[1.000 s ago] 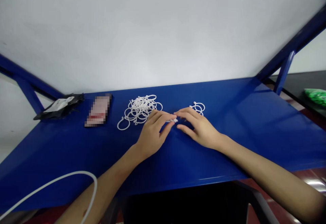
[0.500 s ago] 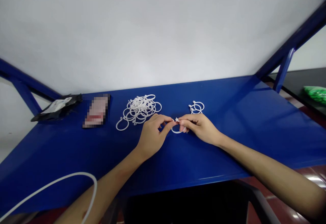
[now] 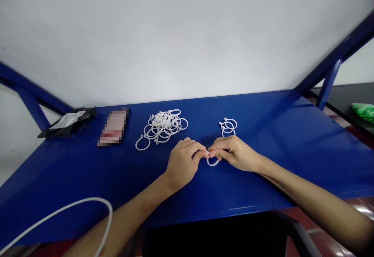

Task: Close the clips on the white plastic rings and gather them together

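A white plastic curtain ring [image 3: 212, 164] is pinched between my two hands, its round part hanging below the fingertips. My left hand [image 3: 184, 161] is closed, with thumb and forefinger on the ring's end. From the other side my right hand [image 3: 238, 152] grips it, also closed. The fingers hide most of the ring's upper part, so I cannot tell if its ends are joined. Beyond my left hand lies a tangled pile of white curtain rings [image 3: 165, 124]. A small group of curtain rings [image 3: 228, 126] rests just beyond my right hand.
All of this is on a blue table [image 3: 263, 113] against a pale wall. At the left are a black plastic packet [image 3: 70, 120] with a white label and a blurred-out phone-like object [image 3: 113, 127]. A white cable [image 3: 73, 202] loops across my left forearm.
Both hands have moved slightly toward me and to the right in the picture with the ring. The fingertips have drawn closer together over its ends. The view has shifted a little.
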A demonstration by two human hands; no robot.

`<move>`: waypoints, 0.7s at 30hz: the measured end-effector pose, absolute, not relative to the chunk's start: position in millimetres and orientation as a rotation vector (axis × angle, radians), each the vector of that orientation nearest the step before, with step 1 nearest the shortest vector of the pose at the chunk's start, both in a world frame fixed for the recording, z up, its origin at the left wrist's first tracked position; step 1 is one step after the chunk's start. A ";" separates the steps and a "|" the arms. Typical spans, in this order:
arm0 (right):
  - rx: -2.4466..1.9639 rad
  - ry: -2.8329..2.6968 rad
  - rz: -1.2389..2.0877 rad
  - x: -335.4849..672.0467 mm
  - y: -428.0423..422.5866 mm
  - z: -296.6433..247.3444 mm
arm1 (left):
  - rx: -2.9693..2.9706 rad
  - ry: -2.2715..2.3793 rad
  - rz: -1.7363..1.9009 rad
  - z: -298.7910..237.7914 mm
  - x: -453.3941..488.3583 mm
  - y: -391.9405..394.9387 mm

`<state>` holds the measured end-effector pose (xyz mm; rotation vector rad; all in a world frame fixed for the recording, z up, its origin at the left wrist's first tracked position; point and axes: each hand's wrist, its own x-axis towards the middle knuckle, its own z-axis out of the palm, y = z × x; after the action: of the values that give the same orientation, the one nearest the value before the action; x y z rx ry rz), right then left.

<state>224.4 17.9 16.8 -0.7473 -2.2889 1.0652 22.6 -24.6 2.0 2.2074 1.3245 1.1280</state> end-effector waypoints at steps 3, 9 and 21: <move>-0.697 -2.346 1.046 227.9 18.3 18.1 | 2.248 1.314 1.124 0.4 23.7 -24.8; -0.619 -2.452 1.027 228.1 18.3 19.1 | 2.315 1.301 1.052 -5.3 21.5 -19.4; -1.193 -2.329 0.096 248.7 47.9 3.1 | 2.780 1.884 0.782 -7.0 -23.6 25.1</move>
<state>248.7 47.9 3.1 -1.1932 -2.3294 0.0961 -23.6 25.1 -7.0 2.7800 1.8839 0.7822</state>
